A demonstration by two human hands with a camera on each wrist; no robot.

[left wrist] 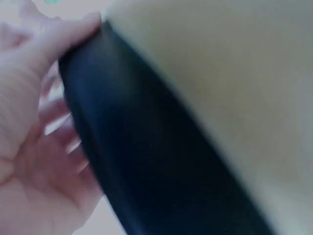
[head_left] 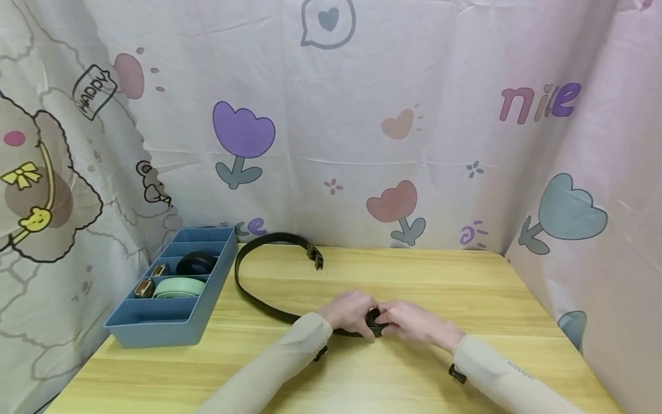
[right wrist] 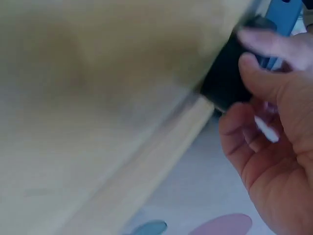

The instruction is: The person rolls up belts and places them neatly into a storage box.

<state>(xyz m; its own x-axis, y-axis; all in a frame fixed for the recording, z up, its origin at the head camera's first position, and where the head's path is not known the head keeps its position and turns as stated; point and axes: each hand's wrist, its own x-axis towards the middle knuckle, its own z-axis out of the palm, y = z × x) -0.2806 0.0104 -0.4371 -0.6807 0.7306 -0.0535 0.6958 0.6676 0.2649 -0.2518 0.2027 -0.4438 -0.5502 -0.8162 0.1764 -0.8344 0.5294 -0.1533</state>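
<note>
A black belt (head_left: 264,307) lies in a wide curve on the table, its metal buckle (head_left: 315,256) at the far end. The near end is wound into a small coil (right wrist: 226,76). My left hand (head_left: 350,311) holds the belt on the left of this coil; in the left wrist view its thumb lies on the strap's upper edge, with the fingers behind. From the right side my right hand (head_left: 416,323) grips the coil between thumb and fingers. Parts of the coil are hidden by both hands.
At the left stands a blue divided tray (head_left: 207,322). Inside are a rolled green belt (head_left: 179,287), a rolled black belt (head_left: 196,263) and two gold-toned buckles. A printed curtain (head_left: 331,132) hangs behind the wooden table (head_left: 439,276) and along its sides.
</note>
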